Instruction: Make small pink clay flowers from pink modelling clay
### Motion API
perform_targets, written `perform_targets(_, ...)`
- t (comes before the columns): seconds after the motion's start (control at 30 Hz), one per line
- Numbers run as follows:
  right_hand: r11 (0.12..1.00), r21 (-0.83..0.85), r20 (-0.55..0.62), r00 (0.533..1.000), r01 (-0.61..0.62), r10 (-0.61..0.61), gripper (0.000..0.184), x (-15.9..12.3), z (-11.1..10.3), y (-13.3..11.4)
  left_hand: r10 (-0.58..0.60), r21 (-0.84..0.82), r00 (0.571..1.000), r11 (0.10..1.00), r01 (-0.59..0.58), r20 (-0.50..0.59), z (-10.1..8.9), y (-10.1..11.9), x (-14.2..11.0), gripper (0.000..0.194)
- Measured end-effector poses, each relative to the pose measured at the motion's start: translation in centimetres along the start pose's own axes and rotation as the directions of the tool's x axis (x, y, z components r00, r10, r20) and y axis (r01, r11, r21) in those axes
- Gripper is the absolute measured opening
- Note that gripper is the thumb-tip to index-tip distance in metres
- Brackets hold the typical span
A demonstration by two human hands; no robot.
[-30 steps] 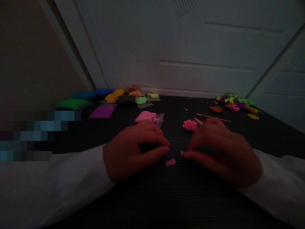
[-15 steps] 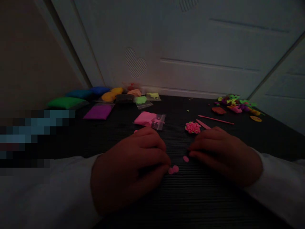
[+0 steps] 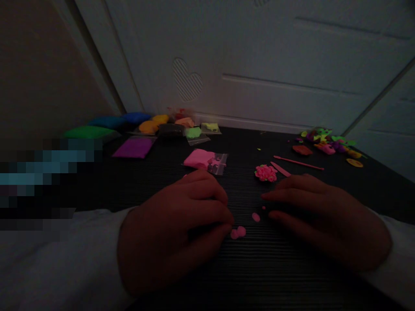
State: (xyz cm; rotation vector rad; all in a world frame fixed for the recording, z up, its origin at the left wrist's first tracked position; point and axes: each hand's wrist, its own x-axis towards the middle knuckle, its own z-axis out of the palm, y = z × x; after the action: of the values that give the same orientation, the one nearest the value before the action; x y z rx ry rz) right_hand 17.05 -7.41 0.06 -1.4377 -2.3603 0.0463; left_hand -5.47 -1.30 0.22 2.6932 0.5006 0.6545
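Note:
My left hand [image 3: 175, 224] rests on the dark ribbed table [image 3: 246, 276], fingers curled in a loose pinch, its fingertips touching a small pair of pink clay bits [image 3: 238, 232]. My right hand [image 3: 327, 218] lies just to the right, fingers extended and held together, hovering low with its tips beside a single pink clay bit [image 3: 256, 217]. Whether either hand holds anything is too dark to make out. Beyond the right hand sits a pink clay flower [image 3: 266, 172]. An opened bag of pink clay [image 3: 204, 160] lies beyond the left hand.
Several bags of coloured clay [image 3: 136, 134] line the far left by the white panelled door [image 3: 259, 65]. Thin pink tools [image 3: 298, 163] lie past the flower. A pile of finished clay shapes [image 3: 327, 142] sits at the far right.
My left hand has dropped toward me and settled by the paired pink bits. My right hand has drawn back to the right, leaving the single pink bit on the table.

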Motion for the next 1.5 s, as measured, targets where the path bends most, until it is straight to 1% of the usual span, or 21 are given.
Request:
perform_targets(0.13, 0.999, 0.053, -0.024, 1.000, 0.012, -0.011, 0.022, 0.0, 0.3, -0.7, 0.009, 0.015, 0.999, 1.000, -0.010, 0.037, -0.2, -0.1, 0.1, 0.015)
perform_targets(0.27, 0.999, 0.034, -0.044, 0.999, 0.014, -0.013, 0.022, 0.4, 0.7, -1.2, 0.011, 0.031, 0.999, 0.999, -0.012, 0.043, -0.1, -0.2, 0.2, 0.015)
perform_targets(0.47, 0.999, 0.006, -0.042, 0.999, 0.035, -0.034, 0.023, 0.5, 1.0, -1.0, -0.001, 0.032, 1.000, 0.999, 0.002, -0.016, 0.3, -0.1, 0.1, 0.013)
perform_targets(0.73, 1.000, 0.022, -0.016, 1.000, 0.015, -0.015, 0.024, 0.7, 0.6, -1.4, -0.015, -0.015, 1.000, 1.000, 0.015, -0.014, 0.3, 0.0, 0.1, 0.014)
perform_targets(0.83, 0.998, 0.067, -0.060, 0.998, -0.014, 0.018, 0.025, 0.5, 0.8, -1.6, -0.070, -0.049, 0.997, 0.996, 0.069, -0.030, 0.6, 0.2, 0.0, 0.016)
perform_targets(0.9, 0.995, 0.089, -0.112, 0.992, -0.041, 0.051, 0.024, 0.4, 1.4, -1.5, -0.122, -0.080, 0.992, 0.990, 0.119, -0.033, 0.9, 0.1, -0.2, 0.016)
perform_targets(0.97, 0.996, 0.084, -0.184, 0.982, -0.035, 0.050, 0.022, 0.4, 2.3, -1.0, -0.147, -0.071, 0.988, 0.987, 0.143, -0.054, 1.3, -0.4, -0.3, 0.015)
perform_targets(1.0, 0.998, 0.063, -0.214, 0.976, -0.013, 0.026, 0.023, 0.5, 2.8, -0.7, -0.128, -0.061, 0.989, 0.990, 0.124, -0.072, 1.5, -0.8, -0.3, 0.016)
perform_targets(1.07, 0.999, 0.021, -0.229, 0.973, 0.042, -0.036, 0.022, 1.0, 3.4, -0.2, -0.065, -0.035, 0.992, 0.997, 0.061, -0.107, 1.7, -1.4, -0.4, 0.021)
perform_targets(1.13, 0.996, -0.005, -0.252, 0.964, 0.084, -0.082, 0.022, 1.4, 3.5, 0.0, -0.013, -0.018, 0.994, 1.000, 0.011, -0.111, 1.8, -1.7, -0.4, 0.024)
perform_targets(1.17, 0.996, -0.007, -0.268, 0.959, 0.093, -0.091, 0.022, 1.5, 3.4, 0.0, -0.017, -0.015, 0.994, 1.000, 0.015, -0.109, 1.8, -1.7, -0.5, 0.025)
perform_targets(1.23, 0.998, 0.015, -0.288, 0.956, 0.064, -0.057, 0.023, 1.5, 2.9, -0.2, -0.067, -0.021, 0.993, 0.998, 0.065, -0.098, 1.8, -1.3, -0.7, 0.025)
perform_targets(1.33, 0.998, 0.067, -0.251, 0.968, 0.000, 0.017, 0.021, 1.3, 2.1, -0.7, -0.146, -0.022, 0.985, 0.989, 0.144, -0.090, 1.4, -0.6, -0.7, 0.023)
perform_targets(1.5, 0.996, 0.063, -0.161, 0.985, -0.057, 0.067, 0.017, 1.1, 1.5, -0.6, -0.124, 0.037, 0.991, 0.991, 0.126, -0.044, 0.8, -0.6, -0.4, 0.020)
